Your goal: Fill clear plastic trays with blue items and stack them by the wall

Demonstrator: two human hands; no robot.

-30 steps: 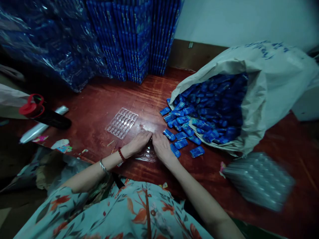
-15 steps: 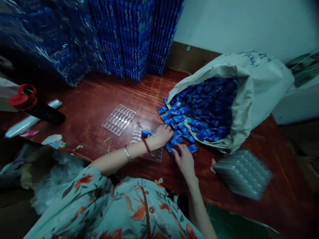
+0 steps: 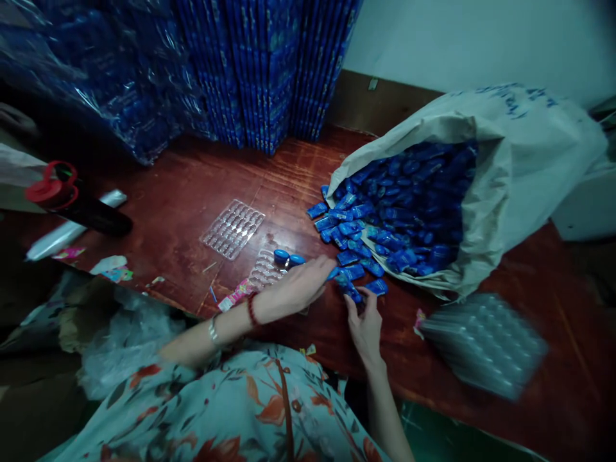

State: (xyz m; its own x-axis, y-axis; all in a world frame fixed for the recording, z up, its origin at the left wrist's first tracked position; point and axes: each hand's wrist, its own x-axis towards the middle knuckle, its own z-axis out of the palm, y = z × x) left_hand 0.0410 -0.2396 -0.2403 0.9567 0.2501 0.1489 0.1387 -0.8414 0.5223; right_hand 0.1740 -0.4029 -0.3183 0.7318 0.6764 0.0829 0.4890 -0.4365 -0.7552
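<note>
My left hand [image 3: 303, 283], fingers bent together, reaches across a clear plastic blister tray [image 3: 264, 268]. At its fingertips is a small blue piece [image 3: 333, 274], partly hidden. Two shiny blue oval pieces [image 3: 282, 256] sit at the tray's upper edge, and my forearm and hand cover much of its lower part. My right hand [image 3: 366, 317] pinches a blue wrapped packet [image 3: 350, 287] between thumb and fingers, close to the left fingertips. More blue packets [image 3: 349, 228] spill from the mouth of a white woven sack [image 3: 520, 160].
Another clear blister tray [image 3: 233, 229] lies left of the hands. A stack of clear trays [image 3: 491, 343] stands at right. Tall stacks of blue packages [image 3: 264, 77] line the back. A red-lidded bottle [image 3: 96, 215] and a plastic roll [image 3: 60, 240] lie at left.
My left hand has turned, its forearm lower, and a pink wrapper now shows beside the wrist. My right hand has closed on a blue packet. The view has shifted slightly.
</note>
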